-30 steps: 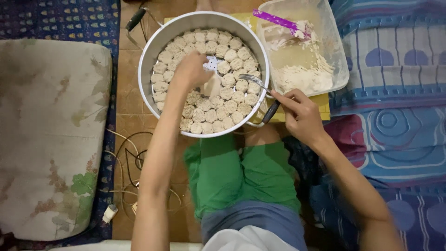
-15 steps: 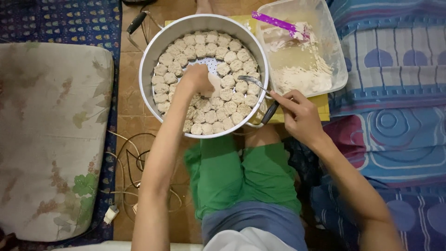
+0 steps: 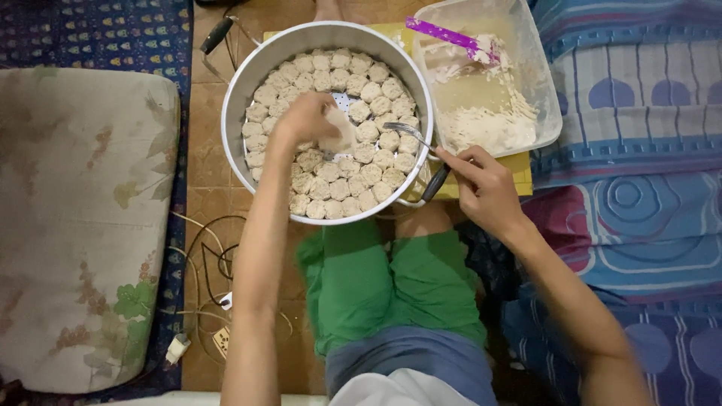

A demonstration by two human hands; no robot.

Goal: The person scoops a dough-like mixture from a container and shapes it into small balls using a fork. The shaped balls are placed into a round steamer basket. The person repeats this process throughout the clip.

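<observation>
Basically we see the round metal steamer pot packed with dumplings, our left hand pinching one dumpling over its centre, our right hand gripping a fork at the rim.

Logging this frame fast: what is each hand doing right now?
Left hand: closed on a dumpling, over the gap in the steamer pot.
Right hand: closed on a fork at the pot's rim.
</observation>
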